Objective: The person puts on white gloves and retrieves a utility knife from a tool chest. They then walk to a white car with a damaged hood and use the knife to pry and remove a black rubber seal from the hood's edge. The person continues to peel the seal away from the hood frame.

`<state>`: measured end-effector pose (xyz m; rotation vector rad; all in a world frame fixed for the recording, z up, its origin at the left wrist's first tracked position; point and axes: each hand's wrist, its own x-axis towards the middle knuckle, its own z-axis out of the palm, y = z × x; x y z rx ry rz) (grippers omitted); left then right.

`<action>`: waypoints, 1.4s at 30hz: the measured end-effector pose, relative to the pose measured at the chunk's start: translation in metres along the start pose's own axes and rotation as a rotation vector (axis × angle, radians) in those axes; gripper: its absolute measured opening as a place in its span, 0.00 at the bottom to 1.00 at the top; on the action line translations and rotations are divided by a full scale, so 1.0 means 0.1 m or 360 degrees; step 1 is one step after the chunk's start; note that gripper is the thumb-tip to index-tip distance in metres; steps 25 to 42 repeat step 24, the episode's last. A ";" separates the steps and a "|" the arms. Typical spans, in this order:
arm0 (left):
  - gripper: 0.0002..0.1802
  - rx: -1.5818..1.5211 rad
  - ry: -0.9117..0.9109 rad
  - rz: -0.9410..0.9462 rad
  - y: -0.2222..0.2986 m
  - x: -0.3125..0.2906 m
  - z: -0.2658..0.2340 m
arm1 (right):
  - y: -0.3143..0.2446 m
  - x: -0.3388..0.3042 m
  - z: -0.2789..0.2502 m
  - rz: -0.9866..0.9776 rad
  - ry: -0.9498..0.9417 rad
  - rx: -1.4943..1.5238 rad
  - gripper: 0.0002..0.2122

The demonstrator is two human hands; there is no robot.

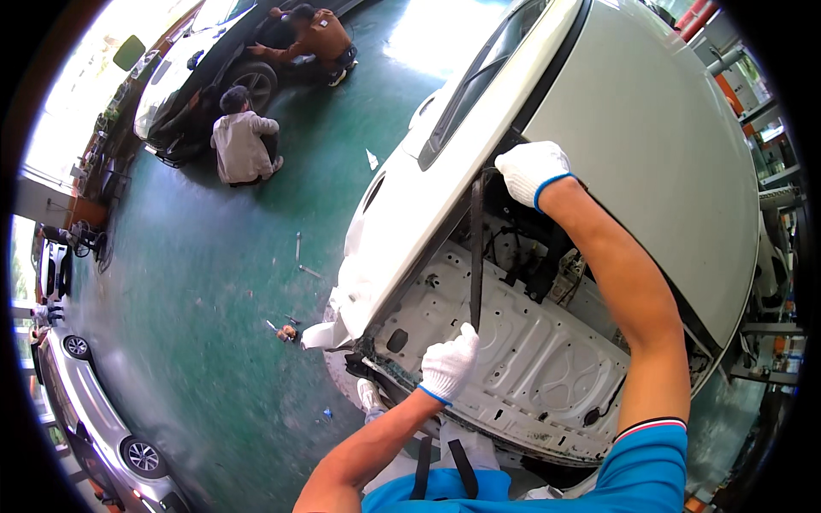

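Note:
A long black rubber-like strip (476,248) hangs across the open rear of a white car body (650,128). Its lower end runs into my left hand (451,363), gloved in white knit and closed round it. Further up, at the corner of the opening, my right hand (532,171) is curled in a matching glove where the strip's upper end meets the body edge. The fingers' exact hold there is partly hidden. Beneath the strip lies the bare, pressed-metal floor (513,342) of the car, with holes, and wiring deeper inside.
Scattered tools and scraps (286,331) lie on the green floor (231,359) to the left. Two people crouch by a dark car's wheel (251,84) at the upper left. A silver car (103,376) stands at the lower left. Stocked shelves (774,329) line the right side.

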<state>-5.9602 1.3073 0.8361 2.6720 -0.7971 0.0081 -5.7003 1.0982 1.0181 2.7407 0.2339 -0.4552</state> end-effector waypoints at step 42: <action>0.20 -0.1043 0.0352 -0.0539 -0.03 -0.11 -1.03 | -0.01 0.31 -0.19 -0.0099 -0.0301 0.0039 0.16</action>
